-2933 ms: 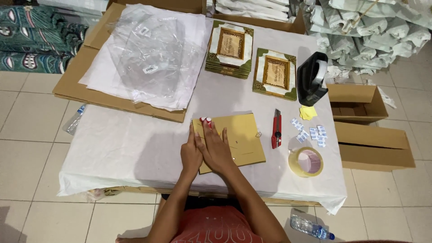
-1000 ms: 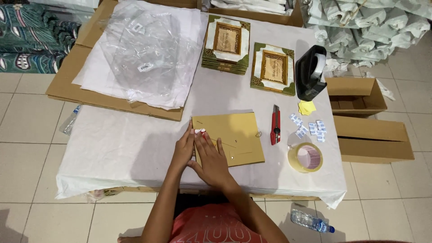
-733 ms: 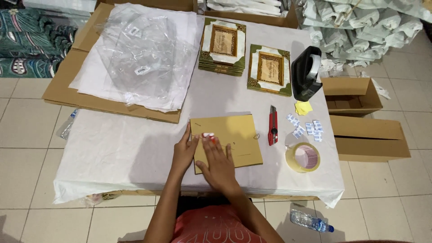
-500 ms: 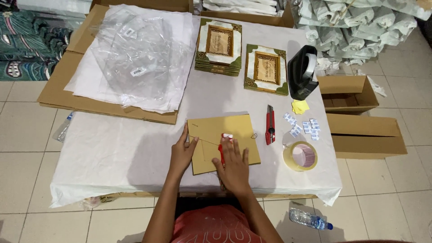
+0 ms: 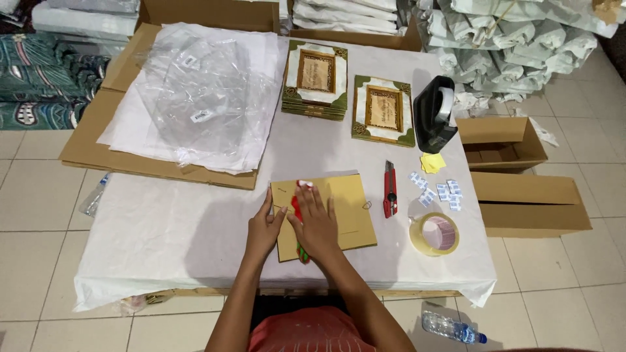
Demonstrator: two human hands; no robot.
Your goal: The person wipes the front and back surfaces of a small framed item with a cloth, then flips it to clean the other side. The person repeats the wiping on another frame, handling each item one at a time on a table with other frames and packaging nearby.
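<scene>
A: Left hand (image 5: 263,228)?

B: Flat and open at the left edge of the yellow-brown board (image 5: 345,202), fingertips touching it, grasping nothing.

A: Right hand (image 5: 317,221)?

B: Spread palm-down on the left half of the board, pressing on a red and green tool (image 5: 298,228) lying under the palm. Only slivers of the tool visible: red by the thumb side, green near the wrist, something white and red at the fingertips. Cannot tell whether clenched around it or merely resting on top.

A: And the board itself?

B: Lying flat on the white table cover (image 5: 163,241), near the front edge, just ahead of the person's body.

A: To the right of it?

B: A red utility knife (image 5: 389,190) just beside the board, apart from both hands. Farther right, a roll of clear tape (image 5: 434,234), a scatter of small white and blue labels (image 5: 438,191), a yellow scrap of paper (image 5: 432,162), and a black tape dispenser (image 5: 435,121) behind those.

A: Farther back on the table?

B: Two stacks of green and gold framed pieces (image 5: 315,79), side by side. Left of them, clear plastic bags (image 5: 202,98) piled on white paper over a cardboard sheet (image 5: 91,146).

A: Off the table?

B: Open cardboard boxes (image 5: 528,195) on the tiled floor at the right, a water bottle (image 5: 451,327) on the floor near the front right corner.
</scene>
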